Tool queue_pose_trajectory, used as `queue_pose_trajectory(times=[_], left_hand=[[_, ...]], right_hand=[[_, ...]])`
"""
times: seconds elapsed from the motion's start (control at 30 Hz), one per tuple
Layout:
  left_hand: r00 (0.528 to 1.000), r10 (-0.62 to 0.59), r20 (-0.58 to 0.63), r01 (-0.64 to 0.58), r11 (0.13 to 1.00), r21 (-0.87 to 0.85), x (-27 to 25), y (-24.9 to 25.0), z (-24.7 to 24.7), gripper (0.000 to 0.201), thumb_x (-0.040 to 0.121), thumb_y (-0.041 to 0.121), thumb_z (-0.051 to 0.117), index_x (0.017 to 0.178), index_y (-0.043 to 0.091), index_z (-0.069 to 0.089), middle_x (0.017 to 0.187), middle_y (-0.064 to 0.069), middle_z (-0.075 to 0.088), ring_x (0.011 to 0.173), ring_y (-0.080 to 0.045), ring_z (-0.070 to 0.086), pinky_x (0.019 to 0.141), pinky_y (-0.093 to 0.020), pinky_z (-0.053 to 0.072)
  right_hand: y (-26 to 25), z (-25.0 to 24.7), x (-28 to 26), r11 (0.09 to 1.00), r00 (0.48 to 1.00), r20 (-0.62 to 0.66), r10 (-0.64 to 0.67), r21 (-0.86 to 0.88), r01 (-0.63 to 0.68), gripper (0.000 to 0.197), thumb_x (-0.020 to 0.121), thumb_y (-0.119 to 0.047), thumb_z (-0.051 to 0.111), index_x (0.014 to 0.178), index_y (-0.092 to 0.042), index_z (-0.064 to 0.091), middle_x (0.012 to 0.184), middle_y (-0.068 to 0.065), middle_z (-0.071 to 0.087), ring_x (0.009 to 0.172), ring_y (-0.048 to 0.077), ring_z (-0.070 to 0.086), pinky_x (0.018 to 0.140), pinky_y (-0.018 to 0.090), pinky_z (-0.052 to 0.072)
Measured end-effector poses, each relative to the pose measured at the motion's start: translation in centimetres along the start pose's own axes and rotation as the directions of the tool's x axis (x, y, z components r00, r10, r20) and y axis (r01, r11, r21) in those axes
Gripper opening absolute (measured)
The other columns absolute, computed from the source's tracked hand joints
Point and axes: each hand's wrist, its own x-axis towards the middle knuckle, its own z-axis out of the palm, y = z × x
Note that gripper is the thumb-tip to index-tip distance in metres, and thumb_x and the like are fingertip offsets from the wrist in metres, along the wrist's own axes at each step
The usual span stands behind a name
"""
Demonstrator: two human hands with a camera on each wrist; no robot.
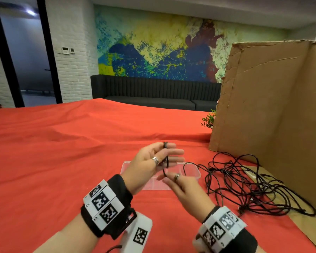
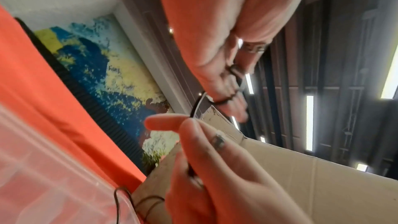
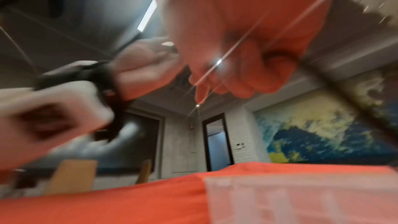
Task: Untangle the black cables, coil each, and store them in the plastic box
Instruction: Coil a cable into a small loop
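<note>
- Above the box (image 1: 196, 174), our left hand (image 1: 150, 157) pinches a small coil (image 1: 166, 155); our right hand (image 1: 182, 185) pinches its tail.
- The tail runs right of the box into the tangle (image 1: 254, 187); pulling hard may tighten knots or slip the coil.

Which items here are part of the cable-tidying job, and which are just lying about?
Part of the job:
left hand, wound with a coil of cable
right hand, pinching that cable
tangled cables
plastic box

Lying about:
cardboard sheet
small plant
red cloth
</note>
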Motion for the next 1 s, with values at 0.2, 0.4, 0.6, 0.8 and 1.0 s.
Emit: queue_pose_trajectory(times=[0.2,0.4,0.6,0.8,1.0], left_hand=[[0.985,0.167,-0.041,-0.064,0.58,0.812,0.6,-1.9,-3.7,0.021,0.099,0.013,0.035,0.114,0.016,0.049,0.109,0.006,0.062,0.1,-0.005,0.063,0.089,-0.026,0.047],[0.985,-0.171,0.022,0.137,0.853,0.504,-1.2,-3.1,-2.0,0.034,0.1,0.026,0.032,0.091,0.006,0.058,0.06,0.003,0.059,0.048,-0.017,0.052,0.063,-0.03,0.043],[0.979,-0.159,0.127,0.161,0.987,-0.008,-1.7,-0.1,0.3,0.033,0.092,0.029,0.044,0.088,0.0,0.059,0.057,-0.005,0.06,0.04,-0.014,0.051,0.055,-0.022,0.046],[0.976,0.099,-0.195,-0.115,0.991,-0.07,0.2,1.1,-0.8,0.018,0.094,0.004,0.04,0.104,0.001,0.053,0.094,-0.011,0.071,0.084,-0.023,0.071,0.08,-0.025,0.055],[0.974,0.131,-0.186,0.026,0.747,0.664,0.7,-1.6,-4.2,0.016,0.1,0.019,0.036,0.107,0.016,0.05,0.097,0.004,0.068,0.083,-0.003,0.067,0.088,-0.031,0.047]], right_hand=[[-1.0,-0.2,-1.8,0.987,0.999,0.023,-0.044,-0.156,0.047,0.049,0.081,-0.063,0.021,0.101,-0.037,0.056,0.092,-0.012,0.068,0.091,0.01,0.063,0.079,0.034,0.049],[-1.7,-4.5,1.1,0.997,0.91,-0.41,-0.05,-0.067,0.025,0.025,0.084,-0.052,0.044,0.099,-0.039,0.058,0.082,-0.017,0.068,0.072,0.005,0.061,0.069,0.035,0.052],[0.8,-3.9,3.1,0.985,0.984,-0.081,0.156,0.084,-0.15,0.018,0.095,-0.032,0.049,0.09,-0.035,0.066,0.083,-0.012,0.067,0.076,-0.003,0.058,0.078,0.023,0.045],[-1.3,0.2,-0.3,0.996,0.957,0.277,0.085,-0.054,-0.073,0.028,0.099,-0.04,0.034,0.106,-0.028,0.059,0.105,-0.004,0.066,0.102,0.014,0.059,0.092,0.033,0.044],[-4.3,-1.6,-2.3,0.943,0.991,0.119,-0.057,-0.32,0.092,0.054,0.086,-0.059,0.012,0.097,-0.028,0.055,0.088,-0.003,0.066,0.089,0.022,0.061,0.072,0.037,0.046]])
